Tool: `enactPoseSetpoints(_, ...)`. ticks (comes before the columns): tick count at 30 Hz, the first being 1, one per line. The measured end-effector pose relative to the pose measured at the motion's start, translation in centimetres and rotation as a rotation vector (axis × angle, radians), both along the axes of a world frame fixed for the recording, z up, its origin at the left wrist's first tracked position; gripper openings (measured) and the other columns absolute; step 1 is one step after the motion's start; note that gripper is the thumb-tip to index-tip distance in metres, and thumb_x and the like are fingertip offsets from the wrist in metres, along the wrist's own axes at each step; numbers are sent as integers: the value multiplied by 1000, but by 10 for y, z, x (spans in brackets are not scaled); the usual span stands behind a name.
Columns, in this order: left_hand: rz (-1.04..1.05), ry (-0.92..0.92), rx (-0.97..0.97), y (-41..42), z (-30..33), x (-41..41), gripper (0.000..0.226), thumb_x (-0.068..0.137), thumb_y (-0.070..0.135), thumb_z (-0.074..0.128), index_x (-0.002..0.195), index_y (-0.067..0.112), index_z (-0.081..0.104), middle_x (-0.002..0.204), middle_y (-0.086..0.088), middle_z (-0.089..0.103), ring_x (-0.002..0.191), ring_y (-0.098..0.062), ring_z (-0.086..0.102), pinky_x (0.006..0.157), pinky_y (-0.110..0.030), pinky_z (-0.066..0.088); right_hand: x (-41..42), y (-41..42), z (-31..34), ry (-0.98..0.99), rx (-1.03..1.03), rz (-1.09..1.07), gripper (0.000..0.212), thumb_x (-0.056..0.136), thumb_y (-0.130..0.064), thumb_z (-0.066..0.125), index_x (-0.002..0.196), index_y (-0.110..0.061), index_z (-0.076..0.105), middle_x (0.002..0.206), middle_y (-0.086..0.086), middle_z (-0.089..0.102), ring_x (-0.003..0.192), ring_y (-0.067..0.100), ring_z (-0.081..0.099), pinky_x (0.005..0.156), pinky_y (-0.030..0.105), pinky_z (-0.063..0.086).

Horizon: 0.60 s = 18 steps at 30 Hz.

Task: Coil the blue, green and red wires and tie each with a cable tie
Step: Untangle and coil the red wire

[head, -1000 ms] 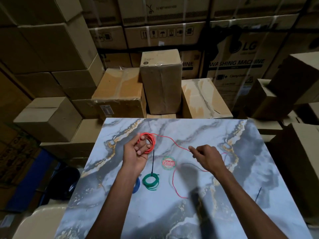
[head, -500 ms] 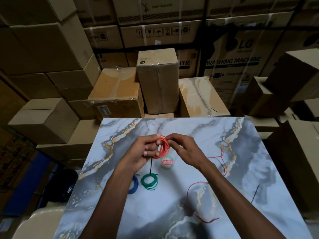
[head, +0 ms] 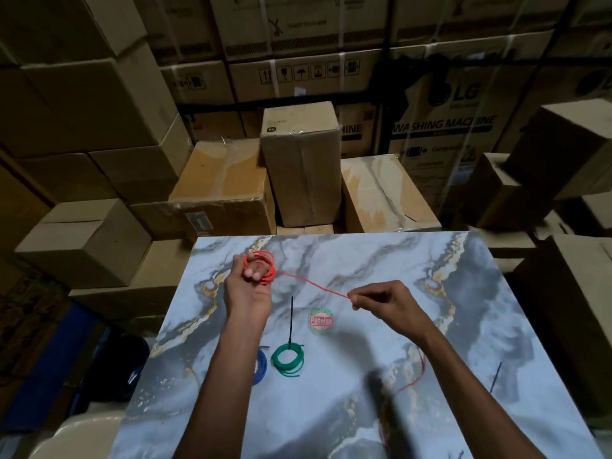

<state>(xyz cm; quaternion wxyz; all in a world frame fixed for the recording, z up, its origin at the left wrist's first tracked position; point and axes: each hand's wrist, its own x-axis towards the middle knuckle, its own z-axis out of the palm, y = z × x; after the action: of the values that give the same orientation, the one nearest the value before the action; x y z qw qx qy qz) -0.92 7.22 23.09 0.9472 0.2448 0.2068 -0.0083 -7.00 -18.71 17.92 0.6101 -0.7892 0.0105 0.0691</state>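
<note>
Now both hands grip the red wire (head: 311,282): left hand (head: 246,286) holds its coil, right hand (head: 385,301) pinches the strand

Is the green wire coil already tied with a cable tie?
Yes, a black cable tie is fastened on the green wire coil, its tail pointing away across the table.

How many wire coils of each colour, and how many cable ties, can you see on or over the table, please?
Red wire coil, held in the left hand: 1
Green wire coil: 1
Blue wire coil, partly hidden: 1
Black cable ties: 2
Total: 5
</note>
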Motion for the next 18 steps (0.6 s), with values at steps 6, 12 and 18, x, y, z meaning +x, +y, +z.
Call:
enactPoseSetpoints(6,62,14,351,-10,-14,2,40,110,24,27,88,6,56,51,4,50,47,-9,47,52,-18,43,-8,20,37,-72,-445,332,24,85,-10,69,97,-25,84,79,-7,78,58,2,62,58,9,42)
enactPoseSetpoints(12,-145,-127,827,-34,-24,-27,37,108,19,31,103,2,63,67,-3,59,60,-12,56,64,-26,47,-9,51,87,-191,-298,467,14,91,-17,71,96,-22,83,79,-8,76,57,6,54,56,17,42)
enactPoseSetpoints(18,-414,-347,980,-46,-26,-51,37,98,33,39,84,16,68,63,-7,56,63,-22,48,61,-34,39,11,44,100,-327,-7,268,15,96,-10,70,106,-7,80,95,4,80,93,21,75,88,38,60)
